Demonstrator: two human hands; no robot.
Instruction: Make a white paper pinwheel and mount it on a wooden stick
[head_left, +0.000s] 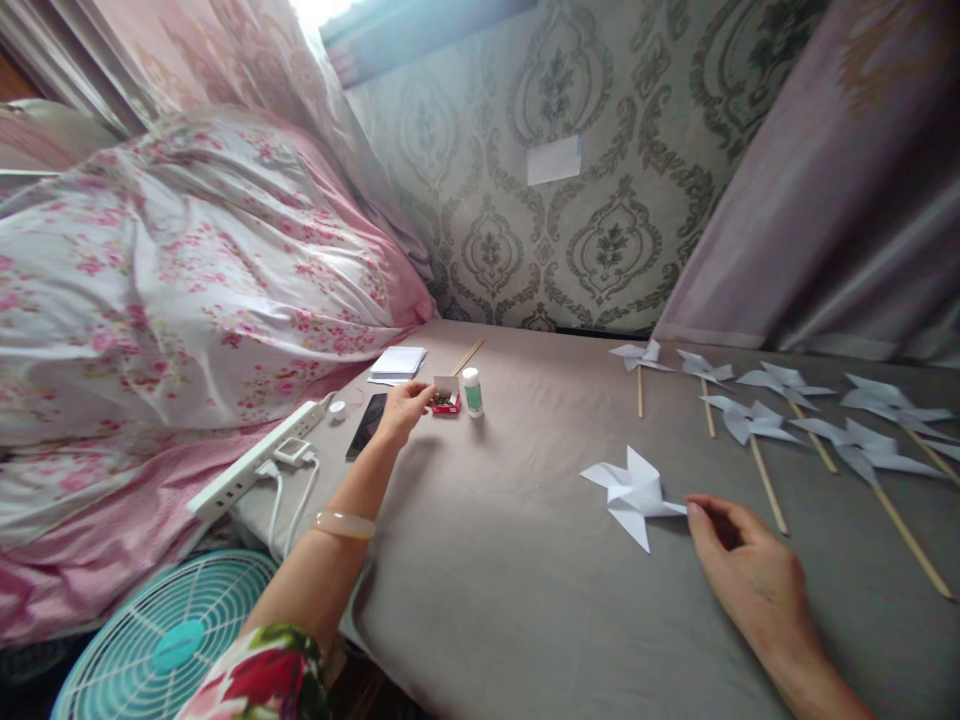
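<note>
Between the thumb and fingers of my right hand [750, 570] is one tip of a white folded paper pinwheel [634, 493], which has no stick on it. My left hand [405, 408] reaches far out, its fingers pinched together at the left side of a small open red box [445, 402]. Small dark pieces lie in that box, and its flap stands up. Whatever the left fingertips hold, if anything, is too small to make out. A white-capped glue bottle [472, 393] stands upright just right of the box.
Several finished pinwheels on sticks [754, 420] lie along the right of the grey cloth surface [525, 600]. A paper stack [397, 363], wooden sticks [469, 355], a phone [366, 428] and a power strip [259, 460] are at left. A turquoise fan [180, 645] stands below the edge.
</note>
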